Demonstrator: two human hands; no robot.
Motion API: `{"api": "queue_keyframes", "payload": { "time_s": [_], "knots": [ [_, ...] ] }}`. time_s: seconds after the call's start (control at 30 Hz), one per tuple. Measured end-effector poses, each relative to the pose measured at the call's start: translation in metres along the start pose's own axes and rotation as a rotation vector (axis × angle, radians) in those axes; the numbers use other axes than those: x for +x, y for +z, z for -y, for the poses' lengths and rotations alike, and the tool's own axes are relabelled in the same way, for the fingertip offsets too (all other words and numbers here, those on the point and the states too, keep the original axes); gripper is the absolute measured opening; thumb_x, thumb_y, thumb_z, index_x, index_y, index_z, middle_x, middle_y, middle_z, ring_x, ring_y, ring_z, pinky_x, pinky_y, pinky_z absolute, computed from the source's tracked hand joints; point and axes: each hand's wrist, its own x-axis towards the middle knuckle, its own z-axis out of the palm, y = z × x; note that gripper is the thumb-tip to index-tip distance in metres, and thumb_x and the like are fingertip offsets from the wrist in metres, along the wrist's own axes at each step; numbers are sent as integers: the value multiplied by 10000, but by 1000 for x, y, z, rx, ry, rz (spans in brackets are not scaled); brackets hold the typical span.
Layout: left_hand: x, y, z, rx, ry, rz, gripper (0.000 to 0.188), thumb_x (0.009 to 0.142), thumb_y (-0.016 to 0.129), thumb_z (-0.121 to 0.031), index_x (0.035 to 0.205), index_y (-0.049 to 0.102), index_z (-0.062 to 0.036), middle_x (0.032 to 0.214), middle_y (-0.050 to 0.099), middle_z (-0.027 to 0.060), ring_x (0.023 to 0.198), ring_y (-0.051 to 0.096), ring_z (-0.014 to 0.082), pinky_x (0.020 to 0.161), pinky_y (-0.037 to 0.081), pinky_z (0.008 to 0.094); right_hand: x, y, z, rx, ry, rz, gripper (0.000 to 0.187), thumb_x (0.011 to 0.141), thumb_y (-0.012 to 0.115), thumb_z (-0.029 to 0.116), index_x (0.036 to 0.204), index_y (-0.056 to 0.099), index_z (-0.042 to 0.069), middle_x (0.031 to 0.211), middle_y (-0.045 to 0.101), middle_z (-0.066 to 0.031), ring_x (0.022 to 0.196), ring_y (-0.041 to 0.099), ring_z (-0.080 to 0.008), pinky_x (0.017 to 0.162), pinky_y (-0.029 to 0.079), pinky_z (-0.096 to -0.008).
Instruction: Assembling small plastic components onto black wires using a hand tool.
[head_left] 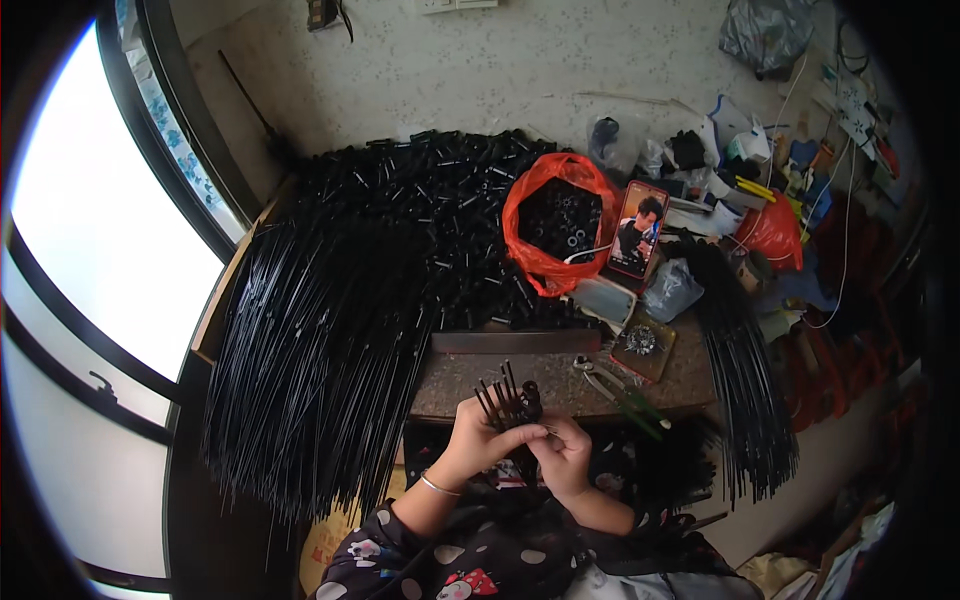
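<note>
My left hand, with a bracelet at its wrist, is closed round a small bundle of thin black rods. Their ends stick up above the fingers, and a dark rounded piece shows beside them. Close against it, my right hand has thumb and fingers pinched together at the left thumb tip. Whatever is in that pinch is too small to make out. Both hands are just in front of the table's near edge, over my lap.
Long black strands hang over the table's left side, and more strands on the right. Behind lies a heap of short black tubes. A red bag of small black parts, a phone, pliers and a tin stand nearby.
</note>
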Motion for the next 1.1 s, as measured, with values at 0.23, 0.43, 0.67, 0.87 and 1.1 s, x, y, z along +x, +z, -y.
{"api": "queue_keyframes", "payload": {
  "time_s": [0.23, 0.43, 0.67, 0.87, 1.1],
  "knots": [
    [-1, -28, 8, -205, 27, 273, 313, 577, 822, -108, 807, 649, 14, 788, 648, 99, 722, 599, 192, 662, 465, 306, 14, -21, -2, 375, 349, 412, 206, 730, 695, -36, 916, 608, -12, 806, 601, -8, 707, 567, -57, 612, 457, -180],
    [2, -32, 3, -397, 65, 682, 350, 599, 809, -152, 843, 654, 45, 813, 647, 132, 777, 606, 217, 696, 464, 321, 18, -30, -7, 342, 427, 637, 226, 670, 769, 13, 759, 561, 22, 713, 570, 18, 647, 548, -51, 576, 451, -194],
    [-12, -6, 12, 379, 31, 230, 449, 670, 720, -74, 1050, 486, -24, 918, 578, 141, 867, 592, 309, 765, 464, 348, 15, -6, 4, -126, 179, 97, 281, 659, 782, 79, 826, 562, 26, 691, 567, -3, 630, 533, -73, 596, 448, -226],
    [-14, 1, 28, 62, -45, 170, 248, 725, 601, 29, 959, 526, -7, 933, 564, 73, 851, 549, 167, 740, 459, 306, 12, -6, 0, -284, -193, 51, 282, 665, 764, 69, 864, 571, 18, 770, 557, -47, 658, 549, -134, 565, 436, -248],
    [-18, 18, 25, -245, -142, -57, 139, 736, 584, 53, 865, 556, 9, 849, 594, 68, 822, 568, 143, 734, 459, 283, 20, -1, -14, 202, 208, -13, 304, 659, 773, 81, 879, 567, 37, 847, 530, -46, 735, 518, -124, 639, 434, -245]
  ]
}}
